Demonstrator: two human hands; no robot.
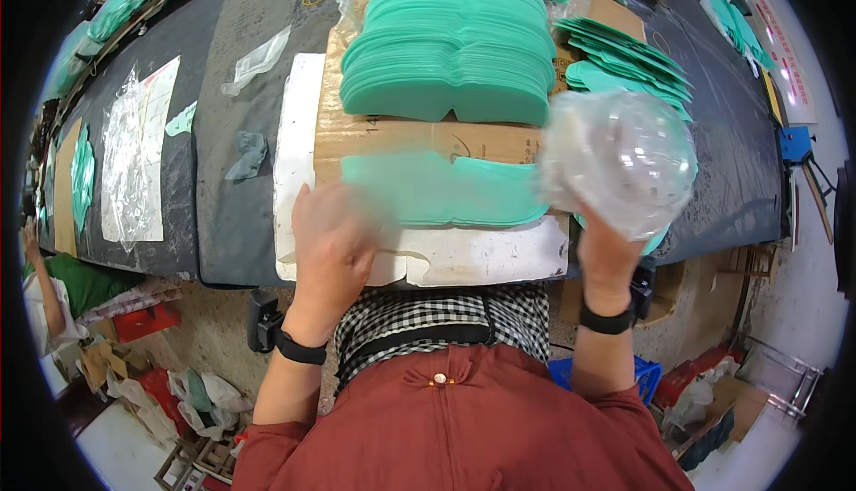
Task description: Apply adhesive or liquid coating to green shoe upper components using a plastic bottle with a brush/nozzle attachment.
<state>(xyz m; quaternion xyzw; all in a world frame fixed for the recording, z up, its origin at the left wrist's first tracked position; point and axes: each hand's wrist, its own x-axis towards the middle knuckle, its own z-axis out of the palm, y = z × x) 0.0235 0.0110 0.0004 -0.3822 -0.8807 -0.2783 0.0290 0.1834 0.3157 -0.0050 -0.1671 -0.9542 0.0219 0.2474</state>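
Observation:
My right hand [611, 255] is raised at the right, gripping a rounded, shiny bundle of clear plastic [621, 156]. The bundle is smeared by motion, and it hides most of my fingers. At the left, my left hand [337, 237] hovers at or just over the left end of a flat green foam-like piece [464, 192]; its fingers are blurred, and I cannot tell whether they touch it. That piece lies on cardboard and a white board [486, 264]. Beyond it, a thick stack of similar green pieces [446, 49] rests on a brown cardboard sheet [406, 134].
More green pieces lie fanned in a pile [624, 58] at the right. To the left, the dark table [236, 241] carries a clear plastic scrap [259, 61], a grey scrap [247, 154] and a plastic-covered white sheet [138, 156]. Another person's arm [40, 272] shows at the far left.

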